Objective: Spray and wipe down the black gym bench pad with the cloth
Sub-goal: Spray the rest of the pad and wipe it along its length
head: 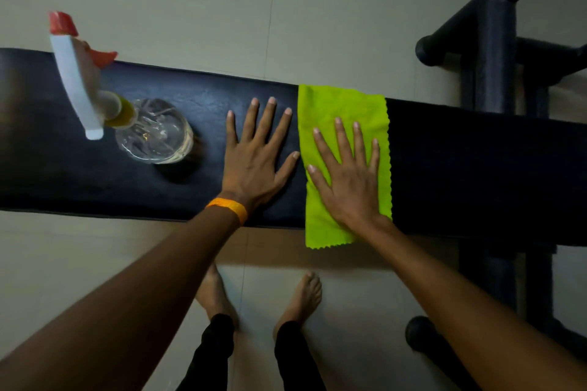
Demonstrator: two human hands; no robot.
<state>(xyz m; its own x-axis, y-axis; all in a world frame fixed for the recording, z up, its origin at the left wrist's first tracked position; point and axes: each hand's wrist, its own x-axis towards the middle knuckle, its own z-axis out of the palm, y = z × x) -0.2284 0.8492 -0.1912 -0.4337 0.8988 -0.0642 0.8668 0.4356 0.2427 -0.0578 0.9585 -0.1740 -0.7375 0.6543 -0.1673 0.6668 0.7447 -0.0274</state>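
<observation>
A black gym bench pad runs across the scene from the left edge to the right, over a pale tiled floor. Toward its left end stands a clear spray bottle, upright on the pad, with a white trigger head and a red nozzle at the far tip. Just right of the bottle, the left hand lies flat on the bare pad, palm down with its fingers spread wide and gripping nothing; an orange wristband circles its wrist. Immediately to the right, a lime-green microfibre cloth is draped across the pad from its far edge to its near edge, and its zigzag-cut near end hangs just over the near edge. The right hand presses flat on top of this cloth, palm down, fingers extended and slightly apart rather than curled around it. Near, below the bench, two bare feet stand on the floor. At the far right, a dark tubular metal frame rises beside the pad.
</observation>
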